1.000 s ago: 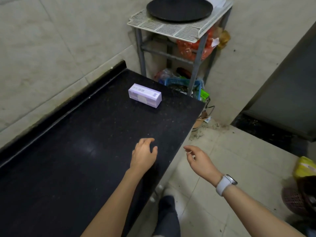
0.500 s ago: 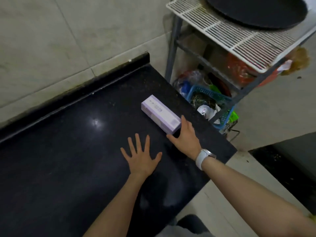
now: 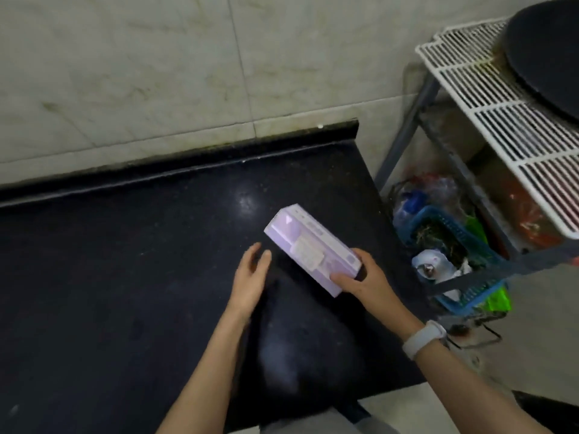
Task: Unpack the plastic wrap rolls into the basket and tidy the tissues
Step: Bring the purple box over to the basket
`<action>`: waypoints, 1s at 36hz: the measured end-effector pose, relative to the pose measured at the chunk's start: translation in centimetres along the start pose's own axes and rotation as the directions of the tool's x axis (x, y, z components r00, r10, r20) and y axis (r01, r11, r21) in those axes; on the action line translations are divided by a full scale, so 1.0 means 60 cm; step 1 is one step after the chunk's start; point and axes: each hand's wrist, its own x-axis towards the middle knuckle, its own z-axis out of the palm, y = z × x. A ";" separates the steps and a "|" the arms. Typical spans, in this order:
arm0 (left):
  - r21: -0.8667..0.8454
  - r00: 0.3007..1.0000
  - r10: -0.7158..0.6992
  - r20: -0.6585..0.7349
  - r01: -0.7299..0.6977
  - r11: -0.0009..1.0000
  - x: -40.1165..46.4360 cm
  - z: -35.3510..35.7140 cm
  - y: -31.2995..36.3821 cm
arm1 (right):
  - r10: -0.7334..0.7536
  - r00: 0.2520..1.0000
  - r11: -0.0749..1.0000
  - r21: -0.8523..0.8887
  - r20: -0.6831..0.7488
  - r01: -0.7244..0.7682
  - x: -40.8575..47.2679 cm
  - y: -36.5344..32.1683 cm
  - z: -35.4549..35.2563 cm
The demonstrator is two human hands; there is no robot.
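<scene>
A long pale purple box (image 3: 308, 245) with a white label is tilted up off the black countertop (image 3: 125, 277), near its right end. My right hand (image 3: 363, 278), with a white watch on the wrist, grips the box's near end, thumb on the front face. My left hand (image 3: 252, 274) hovers just left of the box with its fingers apart, holding nothing. A blue plastic basket (image 3: 451, 233) stands beside the counter on the rack's bottom shelf, with bags and scraps in it.
A grey metal rack (image 3: 404, 130) stands right of the counter, with a white wire shelf (image 3: 488, 98) on top carrying a round black pan (image 3: 551, 57). Red and clear bags fill its lower shelves. A tiled wall runs behind the counter. Light floor tiles lie below.
My right hand has closed on the box's near end and lifted it tilted off the counter. My left hand rose off the counter and moved toward the box. The view shifted right.
</scene>
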 end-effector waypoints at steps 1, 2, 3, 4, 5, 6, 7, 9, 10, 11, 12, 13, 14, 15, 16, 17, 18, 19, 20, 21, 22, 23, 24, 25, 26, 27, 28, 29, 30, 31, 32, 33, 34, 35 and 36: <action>-0.148 1.000 -0.028 -0.007 0.027 0.989 -0.018 -0.009 0.010 | -0.004 0.997 1.000 0.010 0.081 0.003 -0.003 -0.003 -0.007; -0.239 1.000 -0.026 0.004 0.026 0.971 -0.036 -0.017 0.016 | -0.009 0.987 1.000 0.016 0.158 0.006 -0.007 -0.007 -0.012; -0.274 1.000 -0.008 0.016 0.012 0.962 -0.052 -0.025 0.018 | -0.015 0.974 1.000 0.019 0.228 0.011 -0.010 -0.010 -0.016; -0.278 0.999 0.014 0.029 -0.005 0.961 -0.069 -0.032 0.019 | -0.021 0.958 1.000 0.016 0.287 0.017 -0.013 -0.014 -0.018; -0.265 0.998 0.037 0.041 -0.025 0.964 -0.086 -0.036 0.020 | -0.022 0.942 1.000 0.013 0.334 0.018 -0.016 -0.017 -0.018; -0.242 0.997 0.063 0.054 -0.048 0.969 -0.103 -0.039 0.020 | -0.022 0.931 1.000 0.023 0.364 0.015 -0.019 -0.020 -0.017; -0.213 0.995 0.088 0.056 -0.074 0.974 -0.122 -0.042 0.019 | -0.026 0.926 0.999 0.049 0.377 0.008 -0.022 -0.023 -0.013; -0.185 0.992 0.122 0.003 -0.120 0.975 -0.159 -0.047 0.020 | -0.019 0.935 0.993 0.116 0.355 -0.024 -0.030 -0.027 -0.004; -0.185 0.991 0.130 -0.031 -0.133 0.974 -0.175 -0.050 0.020 | -0.013 0.942 0.991 0.130 0.335 -0.032 -0.033 -0.028 0.002; -0.175 0.988 0.139 -0.061 -0.148 0.973 -0.191 -0.054 0.019 | -0.014 0.947 0.993 0.116 0.322 -0.024 -0.037 -0.028 0.010; -0.152 0.985 0.149 -0.083 -0.160 0.975 -0.205 -0.058 0.018 | -0.020 0.948 0.996 0.086 0.319 -0.008 -0.040 -0.028 0.018; -0.117 0.983 0.156 -0.097 -0.167 0.979 -0.218 -0.063 0.017 | -0.023 0.947 0.998 0.057 0.320 0.005 -0.044 -0.028 0.028; -0.084 0.981 0.157 -0.111 -0.167 0.982 -0.230 -0.070 0.014 | -0.021 0.946 0.999 0.035 0.323 0.010 -0.047 -0.029 0.039; -0.062 0.980 0.153 -0.124 -0.161 0.985 -0.241 -0.076 0.010 | -0.017 0.945 1.000 0.020 0.328 0.012 -0.051 -0.029 0.051; -0.057 0.980 0.145 -0.138 -0.155 0.986 -0.254 -0.083 0.005 | -0.015 0.941 1.000 0.006 0.337 0.013 -0.055 -0.029 0.065; -0.064 0.978 0.139 -0.157 -0.151 0.986 -0.266 -0.091 0.000 | -0.015 0.936 1.000 -0.008 0.352 0.019 -0.059 -0.029 0.079; -0.075 0.974 0.129 -0.186 -0.144 0.987 -0.278 -0.100 -0.005 | -0.018 0.927 0.999 -0.023 0.375 0.028 -0.064 -0.029 0.094; -0.078 0.968 0.109 -0.228 -0.130 0.988 -0.291 -0.111 -0.012 | -0.026 0.913 0.998 -0.039 0.406 0.045 -0.069 -0.030 0.111; -0.082 0.957 0.081 -0.280 -0.107 0.991 -0.304 -0.124 -0.020 | -0.036 0.895 0.996 -0.054 0.445 0.067 -0.075 -0.031 0.129; -0.090 0.943 0.051 -0.330 -0.085 0.992 -0.317 -0.137 -0.030 | -0.046 0.871 0.994 -0.066 0.488 0.089 -0.080 -0.031 0.147; -0.104 0.926 0.022 -0.377 -0.066 0.992 -0.331 -0.151 -0.040 | -0.051 0.843 0.991 -0.077 0.536 0.109 -0.086 -0.032 0.166; -0.125 0.908 -0.007 -0.418 -0.050 0.991 -0.347 -0.165 -0.051 | -0.052 0.809 0.988 -0.090 0.586 0.128 -0.093 -0.032 0.187; -0.154 0.888 -0.038 -0.458 -0.037 0.987 -0.362 -0.179 -0.063 | -0.045 0.769 0.983 -0.110 0.637 0.149 -0.099 -0.033 0.208; -0.184 0.864 -0.070 -0.499 -0.026 0.983 -0.377 -0.194 -0.074 | -0.034 0.721 0.976 -0.131 0.692 0.172 -0.107 -0.032 0.231; -0.211 0.837 -0.105 -0.536 -0.012 0.977 -0.394 -0.211 -0.087 | -0.018 0.668 0.970 -0.150 0.744 0.193 -0.115 -0.031 0.255; -0.235 0.810 -0.144 -0.568 0.008 0.972 -0.409 -0.227 -0.102 | 0.000 0.614 0.964 -0.163 0.789 0.210 -0.126 -0.030 0.279; -0.260 0.781 -0.182 -0.597 0.026 0.965 -0.425 -0.245 -0.116 | 0.017 0.565 0.958 -0.175 0.825 0.226 -0.137 -0.029 0.305; -0.282 0.752 -0.214 -0.623 0.040 0.959 -0.443 -0.264 -0.131 | 0.031 0.525 0.952 -0.185 0.850 0.243 -0.150 -0.029 0.333; -0.298 0.726 -0.241 -0.645 0.051 0.953 -0.460 -0.283 -0.145 | 0.040 0.499 0.947 -0.192 0.866 0.257 -0.164 -0.028 0.361; -0.312 0.701 -0.261 -0.664 0.057 0.948 -0.477 -0.302 -0.159 | 0.044 0.483 0.943 -0.196 0.875 0.268 -0.179 -0.028 0.391; -0.325 0.677 -0.275 -0.683 0.055 0.944 -0.493 -0.322 -0.173 | 0.047 0.479 0.940 -0.202 0.877 0.277 -0.194 -0.025 0.422; -0.340 0.657 -0.288 -0.697 0.051 0.939 -0.507 -0.344 -0.187 | 0.049 0.482 0.936 -0.208 0.875 0.282 -0.210 -0.023 0.453; -0.356 0.637 -0.303 -0.709 0.048 0.933 -0.521 -0.367 -0.201 | 0.057 0.486 0.932 -0.221 0.872 0.287 -0.224 -0.020 0.485; -0.369 0.619 -0.317 -0.719 0.047 0.928 -0.533 -0.391 -0.216 | 0.064 0.491 0.925 -0.236 0.869 0.297 -0.239 -0.018 0.516; -0.378 0.602 -0.325 -0.729 0.042 0.925 -0.544 -0.416 -0.230 | 0.073 0.501 0.918 -0.255 0.862 0.305 -0.252 -0.015 0.547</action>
